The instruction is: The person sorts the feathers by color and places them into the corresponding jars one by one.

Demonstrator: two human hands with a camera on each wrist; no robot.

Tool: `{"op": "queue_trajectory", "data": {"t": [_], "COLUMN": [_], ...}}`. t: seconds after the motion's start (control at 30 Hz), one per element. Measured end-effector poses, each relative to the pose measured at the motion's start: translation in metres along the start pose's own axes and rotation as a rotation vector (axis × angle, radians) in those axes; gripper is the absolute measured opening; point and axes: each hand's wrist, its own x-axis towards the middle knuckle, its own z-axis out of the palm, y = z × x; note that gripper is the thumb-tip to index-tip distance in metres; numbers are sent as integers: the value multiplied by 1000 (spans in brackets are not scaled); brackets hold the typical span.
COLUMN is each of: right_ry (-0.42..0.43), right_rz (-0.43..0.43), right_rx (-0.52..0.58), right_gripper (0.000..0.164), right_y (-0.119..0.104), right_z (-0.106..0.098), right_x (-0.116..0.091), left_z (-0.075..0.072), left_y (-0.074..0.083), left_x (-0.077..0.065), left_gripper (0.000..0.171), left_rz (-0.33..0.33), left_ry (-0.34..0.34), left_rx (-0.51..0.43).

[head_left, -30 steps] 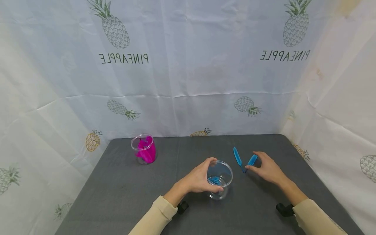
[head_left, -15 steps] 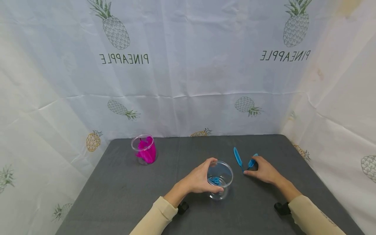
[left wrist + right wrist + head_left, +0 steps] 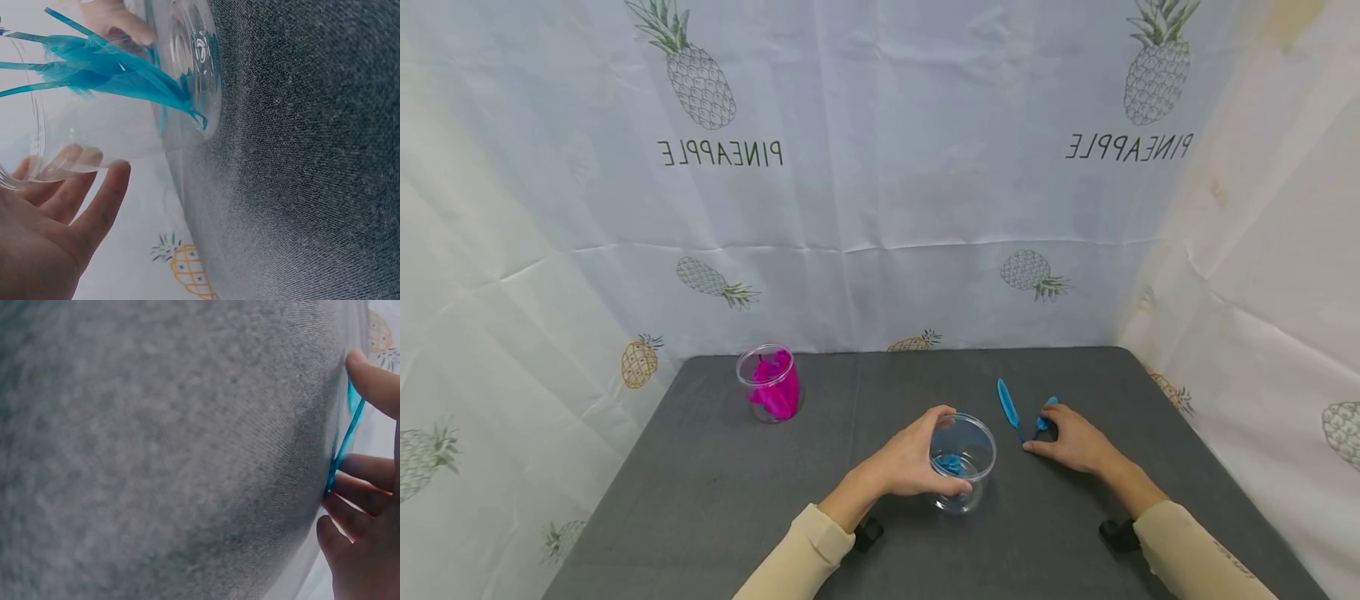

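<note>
My left hand (image 3: pixel 904 460) grips a clear cup (image 3: pixel 977 467) round its side, thumb near and fingers behind. Inside the cup, blue feathers (image 3: pixel 119 72) lean with their quills poking toward the mouth. To the cup's right, my right hand (image 3: pixel 1075 440) is low over the dark cloth, its fingers touching a blue feather (image 3: pixel 351 432) that lies there. Its thumb stands apart from the fingers, and they partly hide this feather in the head view. Just left of it, a second blue feather (image 3: pixel 1008 405) lies on the cloth.
A second clear cup (image 3: pixel 765 379) with bright pink contents stands at the back left of the dark cloth-covered table (image 3: pixel 715 492). White curtains (image 3: pixel 880 192) printed with pineapples close off the back and both sides.
My right hand has shifted slightly down and lowered over its feather, with the thumb moving toward the quill ends. My left hand and the cup have stayed in place.
</note>
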Motion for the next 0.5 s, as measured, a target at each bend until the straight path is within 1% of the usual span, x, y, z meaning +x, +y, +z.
{"op": "queue_trajectory", "data": {"t": [0.17, 0.37, 0.5], "right_ry": [24, 112, 166], "right_rz": [-21, -67, -87], "right_rx": [37, 114, 144], "right_gripper": [75, 56, 49], "right_y": [-1, -2, -7], "right_z": [-1, -1, -5], "right_x": [-2, -5, -7], "left_z": [1, 1, 0], "left_y": [0, -1, -1], "left_x": [0, 0, -1], "left_gripper": [102, 101, 101], "left_rz": [-3, 10, 14], "left_ry": [-3, -3, -3], "left_rx": [-10, -7, -1]}}
